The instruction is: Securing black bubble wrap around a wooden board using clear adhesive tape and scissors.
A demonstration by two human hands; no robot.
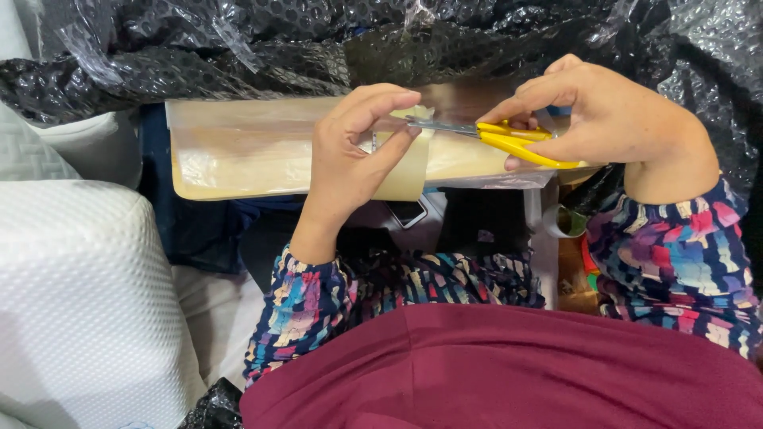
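Note:
My left hand (354, 151) grips a roll of clear packing tape (404, 171), thumb and fingers pinching the tape's free end at the top. My right hand (604, 111) holds yellow-handled scissors (509, 137), whose metal blades point left and meet the tape just by my left fingertips. Both hands work in front of a long beige parcel (254, 147) wrapped in glossy clear tape, lying crosswise before me.
Black bubble wrap (238, 48) spreads behind and around the parcel. A white textured cushion (71, 294) fills the left. Another tape roll (568, 221) and a cardboard box (576, 278) sit low at the right. My maroon lap and patterned sleeves fill the foreground.

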